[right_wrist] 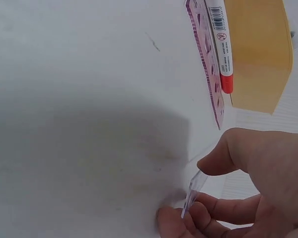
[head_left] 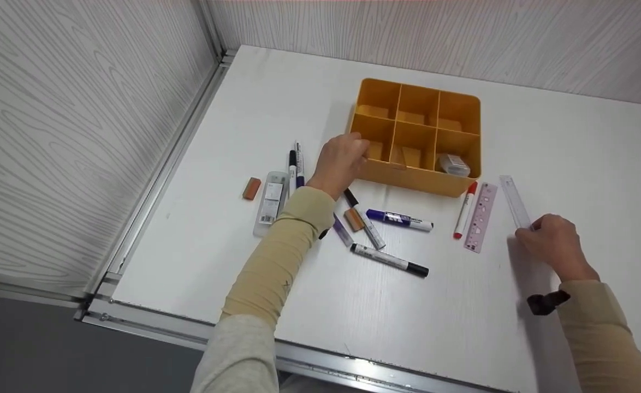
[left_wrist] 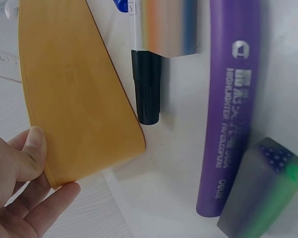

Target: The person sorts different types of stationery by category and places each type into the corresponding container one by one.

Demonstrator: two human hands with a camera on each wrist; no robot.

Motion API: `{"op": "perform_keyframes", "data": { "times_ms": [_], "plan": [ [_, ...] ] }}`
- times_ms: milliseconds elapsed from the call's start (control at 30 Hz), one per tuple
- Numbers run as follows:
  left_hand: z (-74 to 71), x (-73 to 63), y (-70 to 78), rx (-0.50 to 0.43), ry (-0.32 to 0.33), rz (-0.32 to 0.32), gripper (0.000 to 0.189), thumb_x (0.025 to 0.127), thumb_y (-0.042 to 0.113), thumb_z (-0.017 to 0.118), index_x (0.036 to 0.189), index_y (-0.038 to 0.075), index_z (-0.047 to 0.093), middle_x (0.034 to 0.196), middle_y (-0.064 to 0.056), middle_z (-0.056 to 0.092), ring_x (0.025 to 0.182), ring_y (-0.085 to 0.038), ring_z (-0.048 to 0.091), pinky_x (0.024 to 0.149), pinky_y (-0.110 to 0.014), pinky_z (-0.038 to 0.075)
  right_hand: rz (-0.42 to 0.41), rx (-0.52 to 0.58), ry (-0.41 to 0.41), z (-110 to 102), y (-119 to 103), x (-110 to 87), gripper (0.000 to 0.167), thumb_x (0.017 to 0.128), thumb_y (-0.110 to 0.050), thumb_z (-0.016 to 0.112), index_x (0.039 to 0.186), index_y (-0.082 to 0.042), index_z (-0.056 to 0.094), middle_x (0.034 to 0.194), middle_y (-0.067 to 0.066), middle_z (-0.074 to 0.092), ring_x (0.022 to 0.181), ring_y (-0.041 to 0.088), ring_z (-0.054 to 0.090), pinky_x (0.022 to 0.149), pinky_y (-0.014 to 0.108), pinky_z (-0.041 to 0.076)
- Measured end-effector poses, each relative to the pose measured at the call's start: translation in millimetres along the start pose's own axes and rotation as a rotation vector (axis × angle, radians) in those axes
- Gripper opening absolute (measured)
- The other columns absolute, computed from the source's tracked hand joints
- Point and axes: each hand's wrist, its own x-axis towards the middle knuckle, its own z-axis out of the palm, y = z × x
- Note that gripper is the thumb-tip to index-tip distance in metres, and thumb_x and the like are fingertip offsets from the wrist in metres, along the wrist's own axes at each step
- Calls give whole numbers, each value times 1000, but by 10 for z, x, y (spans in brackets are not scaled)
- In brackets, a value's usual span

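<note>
Bare tabletop (head_left: 462,327) runs to the near metal edge (head_left: 320,355), a black-capped marker (head_left: 389,260) lying closest to it. The right hand (head_left: 555,243) pinches a clear ruler (head_left: 514,202) between thumb and fingers, with open room to its right. Mid-table, a blue marker (head_left: 399,219), a pink ruler (head_left: 482,218), a red marker (head_left: 465,213) and a purple highlighter (left_wrist: 231,109) lie loose, none boxed. The left hand (head_left: 341,161) grips the near-left corner of a 6-compartment yellow box (head_left: 408,181). Filling appears early: 1 clear case (head_left: 454,165) sits front-right, 1 scale-marked strip (left_wrist: 9,66) leans front-middle. Beyond, open surface reaches the back wall (head_left: 435,43).
</note>
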Motion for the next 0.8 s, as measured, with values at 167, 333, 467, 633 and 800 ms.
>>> {"op": "perform_keyframes", "data": {
  "times_ms": [167, 333, 467, 633, 800],
  "plan": [
    [-7, -4, 3, -10, 0, 0, 12, 95, 15, 66, 103, 10, 75, 97, -4, 70, 88, -20, 65, 80, -27, 54, -42, 3, 31, -58, -2, -38, 45, 90, -22, 54, 110, 18, 54, 103, 34, 58, 82, 34, 60, 59, 28, 48],
    [-6, -9, 6, 0, -4, -6, 13, 95, 16, 67, 103, 10, 74, 98, -4, 70, 90, -19, 65, 81, -27, 54, -132, 21, 120, -122, -62, -90, 43, 91, -17, 54, 117, 18, 52, 105, 38, 62, 82, 36, 66, 58, 26, 47],
    [-7, -5, 10, 5, -7, -9, 12, 94, 15, 67, 102, 10, 75, 98, -3, 70, 90, -19, 66, 81, -27, 54, -185, 46, 199, -184, -159, -135, 39, 90, -12, 53, 121, 12, 53, 102, 37, 65, 72, 27, 65, 55, 23, 45],
    [1, 1, 10, 1, -11, -17, 11, 92, 13, 69, 101, 11, 75, 99, -3, 70, 91, -20, 67, 82, -27, 55, -272, 53, 318, -253, -316, -189, 36, 87, -6, 50, 120, 7, 56, 95, 32, 69, 60, -3, 52, 51, 16, 41],
    [3, 2, 9, 2, -15, -19, 11, 92, 15, 70, 101, 11, 75, 99, -3, 70, 92, -20, 67, 82, -28, 55, -432, 51, 455, -280, -506, -225, 31, 85, 2, 52, 114, 7, 63, 85, 29, 69, 56, -15, 41, 48, 7, 33]
  ]
}}
